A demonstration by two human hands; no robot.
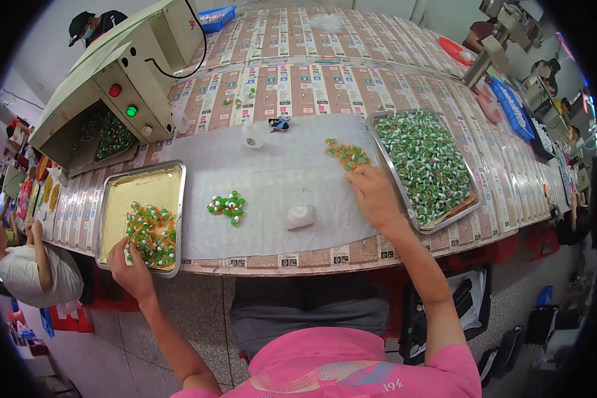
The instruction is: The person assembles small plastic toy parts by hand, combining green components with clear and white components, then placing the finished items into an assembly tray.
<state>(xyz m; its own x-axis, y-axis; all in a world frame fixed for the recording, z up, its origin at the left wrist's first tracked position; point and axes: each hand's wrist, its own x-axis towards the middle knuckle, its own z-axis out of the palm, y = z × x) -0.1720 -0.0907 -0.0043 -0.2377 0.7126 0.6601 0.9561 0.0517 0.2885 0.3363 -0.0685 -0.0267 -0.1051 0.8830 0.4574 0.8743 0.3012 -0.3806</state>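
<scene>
My left hand (131, 270) is over the near side of a metal tray (180, 189) lined with pale yellow material. Its thumb and fingers are bent together at the edge of a cluster of small green, white and orange pieces (151, 235); whatever they pinch is too small to make out. On the right, my right hand (377, 199) has its fingertips pressed together at a pile of small orange pieces (347, 154) on the white sheet (272, 192). What lies between those fingertips is hidden. Between my hands sits a small heap of green and white beads (227, 207).
A metal tray (472, 182) full of green and white beads stands at right. A whitish lump (300, 216), a small white bottle (253, 138) and a blue-black item (280, 123) rest on the sheet. A beige machine (136, 79) with a lit green button is at left.
</scene>
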